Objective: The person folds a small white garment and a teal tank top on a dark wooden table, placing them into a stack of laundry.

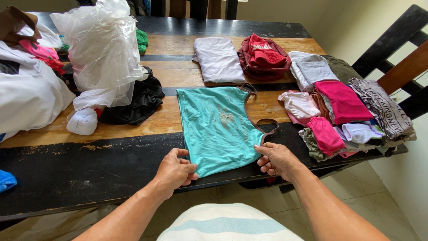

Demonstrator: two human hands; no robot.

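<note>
- Hands down at the near edge of the wooden table (133, 127), both on the turquoise tank top (218, 127) lying flat.
- Left hand (174, 172): fingers curled, pinching the near left corner.
- Right hand (277, 159): fingers bent, gripping the near right edge beside the brown strap (263, 125).
- Folded clothes (345, 114) stacked to the right; clear plastic bag (102, 49) far left.

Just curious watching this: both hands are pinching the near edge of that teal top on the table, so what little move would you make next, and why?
Probably lift the near edge and fold it away: the left hand and right hand grip the teal top, lying flat beside folded clothes.
</note>
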